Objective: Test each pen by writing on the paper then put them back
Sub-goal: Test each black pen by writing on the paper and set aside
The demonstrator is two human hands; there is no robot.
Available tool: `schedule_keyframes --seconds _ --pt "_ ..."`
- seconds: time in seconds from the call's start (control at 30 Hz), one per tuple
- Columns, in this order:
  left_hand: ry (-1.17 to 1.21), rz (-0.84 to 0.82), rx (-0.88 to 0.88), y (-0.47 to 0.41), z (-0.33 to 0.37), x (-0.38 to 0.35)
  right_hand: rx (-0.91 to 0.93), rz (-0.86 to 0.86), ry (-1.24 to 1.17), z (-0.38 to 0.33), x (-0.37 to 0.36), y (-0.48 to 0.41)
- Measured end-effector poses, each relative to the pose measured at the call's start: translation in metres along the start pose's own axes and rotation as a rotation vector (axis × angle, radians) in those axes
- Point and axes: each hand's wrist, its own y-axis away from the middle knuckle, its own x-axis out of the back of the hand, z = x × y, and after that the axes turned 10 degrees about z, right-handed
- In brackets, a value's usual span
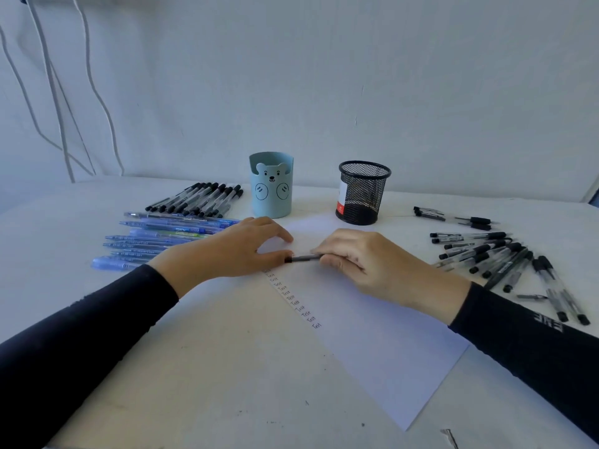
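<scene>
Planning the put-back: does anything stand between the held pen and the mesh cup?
Nothing visible. The pen, gripped by the right hand with the left hand touching its end, has only bare paper before the mesh cup.

The word "Test" (299, 306) is handwritten in dark ink again and again, in a column running down the left edge of the white sheet of paper (382, 351) on the surface. Pale block lettering on the right black sleeve (547, 323) is too unclear to read. Print on the blue plastic pens (168, 229) and on the red-and-white label (341, 198) inside the black wire-mesh cup is too small to read.
</scene>
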Motion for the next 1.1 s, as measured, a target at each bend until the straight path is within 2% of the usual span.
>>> schedule_keyframes --seconds 0.2,0.3,0.4,0.5,0.57,0.67,0.87,1.1 --pt "-0.002 0.006 0.001 -0.002 -0.001 -0.001 -0.100 -0.144 0.002 0.000 -0.007 0.004" --pt "0.000 0.014 0.000 -0.001 -0.004 -0.002 -0.201 -0.160 -0.093 -0.001 0.000 0.001" --pt "-0.003 0.128 -0.064 -0.001 0.000 -0.003 -0.330 0.038 -0.037 0.026 0.021 -0.009" --pt "0.213 0.144 -0.066 0.000 0.018 0.001 -0.492 0.206 0.224 0.075 0.042 -0.009" --pt "0.317 0.064 -0.069 0.002 0.031 0.002 -0.600 0.158 0.360 0.106 0.052 -0.001" --pt "0.306 0.024 -0.131 0.004 0.043 -0.001 -0.708 0.023 0.480 0.129 0.060 0.010" --pt "0.263 0.033 -0.175 0.003 0.048 0.000 -0.884 -0.180 0.514 0.136 0.067 0.010" --pt "0.274 0.077 -0.171 0.002 0.041 -0.001 -0.805 -0.069 0.524 0.131 0.067 0.008"
